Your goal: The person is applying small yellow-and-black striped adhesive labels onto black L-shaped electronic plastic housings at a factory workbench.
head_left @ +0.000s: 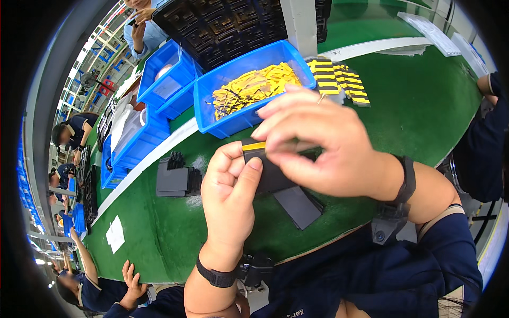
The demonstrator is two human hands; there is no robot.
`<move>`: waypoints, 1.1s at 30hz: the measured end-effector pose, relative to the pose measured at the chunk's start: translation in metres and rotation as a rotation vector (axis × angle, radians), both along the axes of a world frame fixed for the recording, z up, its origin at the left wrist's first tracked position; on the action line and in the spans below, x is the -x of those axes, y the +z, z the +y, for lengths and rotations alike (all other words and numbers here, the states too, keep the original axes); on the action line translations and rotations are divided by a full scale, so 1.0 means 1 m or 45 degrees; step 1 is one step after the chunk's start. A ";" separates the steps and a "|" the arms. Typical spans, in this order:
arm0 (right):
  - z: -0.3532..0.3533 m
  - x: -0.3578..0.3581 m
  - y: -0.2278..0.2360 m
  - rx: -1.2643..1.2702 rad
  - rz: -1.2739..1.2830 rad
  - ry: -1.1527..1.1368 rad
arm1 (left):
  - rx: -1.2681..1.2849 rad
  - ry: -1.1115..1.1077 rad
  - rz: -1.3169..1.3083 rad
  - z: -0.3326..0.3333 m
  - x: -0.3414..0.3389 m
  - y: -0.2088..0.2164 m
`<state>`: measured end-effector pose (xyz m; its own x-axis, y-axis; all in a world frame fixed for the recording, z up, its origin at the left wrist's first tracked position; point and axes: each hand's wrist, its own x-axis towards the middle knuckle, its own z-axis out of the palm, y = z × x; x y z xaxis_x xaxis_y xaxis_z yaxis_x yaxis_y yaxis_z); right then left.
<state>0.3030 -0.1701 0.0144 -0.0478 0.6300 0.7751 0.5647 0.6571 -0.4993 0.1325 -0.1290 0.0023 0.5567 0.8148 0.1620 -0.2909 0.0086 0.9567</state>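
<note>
My left hand [229,201] grips a thin, flat black piece [273,177], its thumb lying on the front face. Along the top edge of that piece runs a narrow yellow strip [253,147]. My right hand [328,140] is bent over the piece's right side, thumb and index finger pinched together at the end of the strip. Whatever sits between those fingertips is hidden. Just below the hands, a small fanned stack of black flat pieces [299,206] lies on the green table [233,259]. Left of my left hand is another stack of black pieces [175,181].
Beyond my hands stands a blue bin [217,127] of loose yellow strips [254,87]. Yellow-and-black pieces [339,79] lie in rows beside it. More blue bins [135,146], a black tray [217,32] and a white post [299,26] are farther back. Co-workers sit nearby left and right.
</note>
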 end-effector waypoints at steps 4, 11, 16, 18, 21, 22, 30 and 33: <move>-0.001 0.005 -0.005 -0.030 -0.104 -0.097 | -0.107 0.024 0.019 0.000 -0.001 -0.002; 0.008 -0.001 -0.003 0.198 0.137 0.229 | -0.441 0.235 0.290 -0.013 -0.008 0.003; 0.008 -0.001 -0.003 -0.145 0.080 -0.191 | -0.093 -0.010 0.026 -0.003 -0.004 0.003; 0.010 -0.004 -0.007 -0.096 0.068 -0.168 | -0.075 -0.012 0.007 -0.003 -0.004 0.003; 0.011 -0.003 -0.010 -0.030 0.088 -0.128 | -0.039 -0.018 -0.014 -0.003 -0.004 0.003; 0.011 -0.002 -0.010 -0.010 0.119 -0.105 | -0.043 -0.013 -0.004 -0.002 -0.003 0.002; 0.011 -0.002 -0.006 -0.073 0.074 -0.165 | -0.018 -0.007 -0.039 -0.003 -0.005 0.002; 0.010 -0.004 -0.007 -0.022 0.032 -0.122 | -0.006 -0.006 -0.054 -0.002 -0.004 0.002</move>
